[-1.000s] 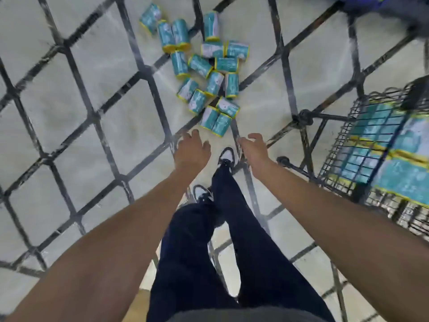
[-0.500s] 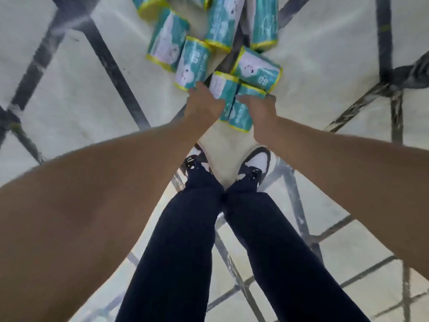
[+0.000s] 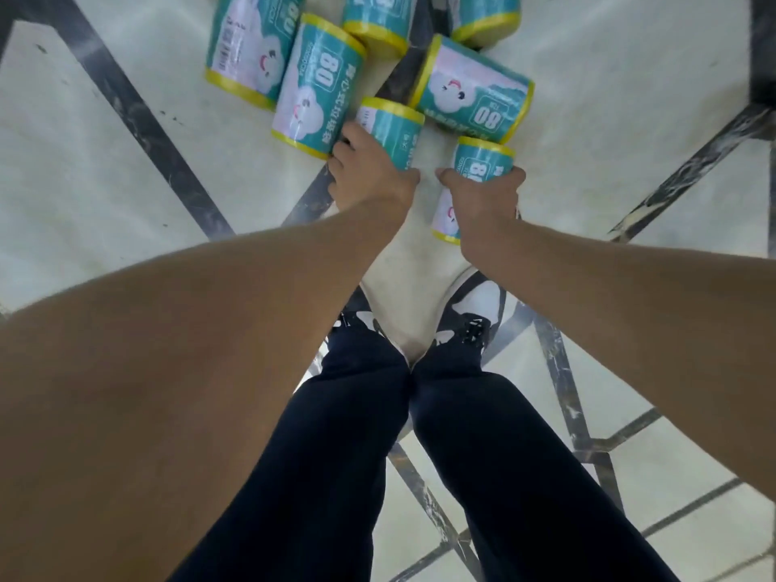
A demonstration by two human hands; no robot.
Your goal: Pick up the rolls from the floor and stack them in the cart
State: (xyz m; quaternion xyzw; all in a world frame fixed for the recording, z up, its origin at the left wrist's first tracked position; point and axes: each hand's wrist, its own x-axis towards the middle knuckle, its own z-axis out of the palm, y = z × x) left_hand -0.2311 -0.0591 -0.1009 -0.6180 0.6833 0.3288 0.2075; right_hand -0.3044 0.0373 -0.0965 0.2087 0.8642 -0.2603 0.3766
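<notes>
Teal rolls with yellow rims and a white cloud print lie in a pile on the floor at the top of the head view. My left hand [image 3: 369, 178] is wrapped around one roll [image 3: 392, 130] at the near edge of the pile. My right hand [image 3: 483, 199] grips another roll [image 3: 483, 159], beside the first and slightly nearer to me. Several more rolls lie just beyond, among them one on its side [image 3: 472, 88] and one [image 3: 315, 86] touching my left fingers. The cart is out of view.
The floor [image 3: 126, 170] is pale tile crossed by dark diagonal strips. My legs in dark trousers and black-and-white shoes [image 3: 466, 317] stand directly below the hands, close to the pile.
I have bent down towards the pile, so the rolls look much larger. Both hands went from open above the floor to closed around one roll each. The cart has left the view.
</notes>
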